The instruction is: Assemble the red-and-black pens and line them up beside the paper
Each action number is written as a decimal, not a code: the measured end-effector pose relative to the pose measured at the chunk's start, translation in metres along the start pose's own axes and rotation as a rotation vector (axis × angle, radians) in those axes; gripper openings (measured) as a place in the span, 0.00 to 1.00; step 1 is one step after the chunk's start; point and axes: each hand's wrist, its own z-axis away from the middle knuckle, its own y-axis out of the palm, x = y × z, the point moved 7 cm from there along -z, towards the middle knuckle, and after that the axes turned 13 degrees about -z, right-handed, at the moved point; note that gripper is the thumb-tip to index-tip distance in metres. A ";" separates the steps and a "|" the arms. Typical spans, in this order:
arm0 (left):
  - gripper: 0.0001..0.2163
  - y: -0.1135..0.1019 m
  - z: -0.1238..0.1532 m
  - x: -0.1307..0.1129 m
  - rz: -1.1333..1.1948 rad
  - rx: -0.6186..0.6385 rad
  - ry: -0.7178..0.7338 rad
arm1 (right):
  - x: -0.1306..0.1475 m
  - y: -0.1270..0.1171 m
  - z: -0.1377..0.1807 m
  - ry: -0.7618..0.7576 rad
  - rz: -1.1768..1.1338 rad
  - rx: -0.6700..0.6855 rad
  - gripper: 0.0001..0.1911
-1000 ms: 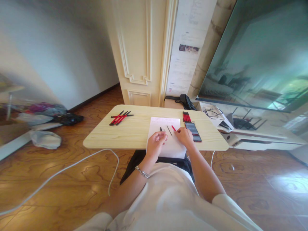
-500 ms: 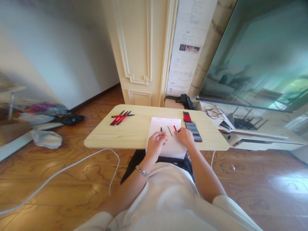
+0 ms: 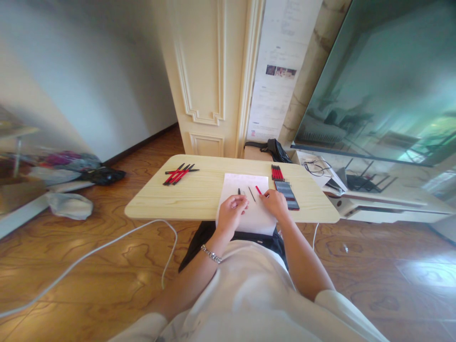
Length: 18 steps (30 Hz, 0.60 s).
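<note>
My left hand (image 3: 231, 212) is over the white paper (image 3: 228, 183), its thumb and fingers pinched together. What they hold, if anything, is hidden. Just beyond its fingertips are a small black pointed pen part (image 3: 239, 191) and a pale small piece (image 3: 244, 193). A thin dark pen refill (image 3: 252, 194) lies slanted on the sheet between my hands. My right hand (image 3: 275, 203), at the paper's right side, has its fingers closed on the lower end of a red pen barrel (image 3: 258, 189), which points up and left.
Several red-and-black pens (image 3: 180, 174) lie crossed at the table's left. A neat row of similar pens (image 3: 277, 172) sits at the back right, above a dark phone (image 3: 287, 195). The pale wooden table (image 3: 153, 199) has rounded corners. A white cable (image 3: 107, 244) runs along the floor.
The red pen barrel has tilted slightly further left along with a tiny shift of my right hand. My left hand stays where it was.
</note>
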 end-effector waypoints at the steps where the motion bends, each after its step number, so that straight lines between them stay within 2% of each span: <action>1: 0.19 0.000 0.000 0.000 -0.002 0.000 0.001 | 0.000 0.000 0.000 0.005 -0.001 -0.003 0.19; 18: 0.18 0.000 0.000 -0.002 -0.011 0.009 0.001 | -0.003 -0.001 0.001 -0.029 -0.007 -0.025 0.16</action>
